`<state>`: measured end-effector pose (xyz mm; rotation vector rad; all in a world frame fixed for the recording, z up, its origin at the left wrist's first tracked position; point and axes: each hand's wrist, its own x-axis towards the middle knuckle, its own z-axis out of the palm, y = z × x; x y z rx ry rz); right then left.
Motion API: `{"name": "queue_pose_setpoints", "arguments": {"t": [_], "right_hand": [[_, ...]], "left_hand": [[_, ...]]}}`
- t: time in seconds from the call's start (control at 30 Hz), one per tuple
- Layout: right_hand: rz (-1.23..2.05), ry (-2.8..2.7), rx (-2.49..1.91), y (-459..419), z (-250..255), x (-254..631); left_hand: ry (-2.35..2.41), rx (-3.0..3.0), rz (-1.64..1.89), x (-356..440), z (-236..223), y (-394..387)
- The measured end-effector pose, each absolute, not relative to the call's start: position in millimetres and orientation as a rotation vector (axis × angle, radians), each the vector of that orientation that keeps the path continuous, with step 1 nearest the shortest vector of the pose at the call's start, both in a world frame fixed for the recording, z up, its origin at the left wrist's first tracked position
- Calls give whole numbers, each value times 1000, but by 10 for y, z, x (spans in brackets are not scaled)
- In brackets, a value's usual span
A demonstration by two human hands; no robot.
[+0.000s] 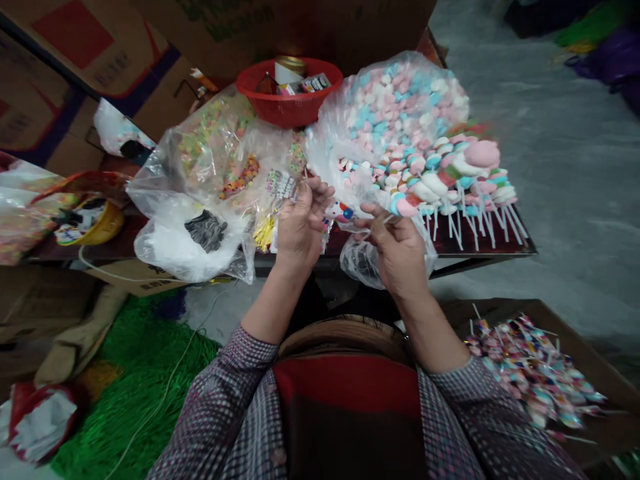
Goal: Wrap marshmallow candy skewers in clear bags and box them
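Between my hands, above the table's front edge, is a small wrapped lollipop (341, 211) in a white wrapper printed with blue and red. My left hand (301, 223) is closed at the lollipop's left end, its fingertips partly hiding the wrapper. The fingers of my right hand (397, 243) pinch the other end, where a bit of white stick seems to show. Just right of my hands lie unwrapped marshmallow lollipops (445, 187) on white sticks. Gold twist ties (264, 232) and a clear bag with white contents (170, 243) lie left of my left hand.
Behind stand a red basket (290, 110) holding a tin and a big bag of pastel marshmallows (405, 100). A bag of colourful candies (215, 133) lies left, near a yellow bowl (103, 223). Low at right, a cardboard box (595, 353) holds several wrapped lollipops. Green shredded material (145, 373) covers the floor left.
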<state>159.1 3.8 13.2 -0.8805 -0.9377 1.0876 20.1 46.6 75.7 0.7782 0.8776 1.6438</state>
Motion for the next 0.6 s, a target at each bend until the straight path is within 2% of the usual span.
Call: {"name": "queue_pose_setpoints", "arguments": {"t": [0.33, 0.6], "right_hand": [[842, -1022, -1038, 143, 21, 1439], [797, -1039, -1077, 163, 59, 1509]], "left_hand": [[856, 696, 1455, 327, 518, 313], [995, 749, 1566, 95, 403, 331]]}}
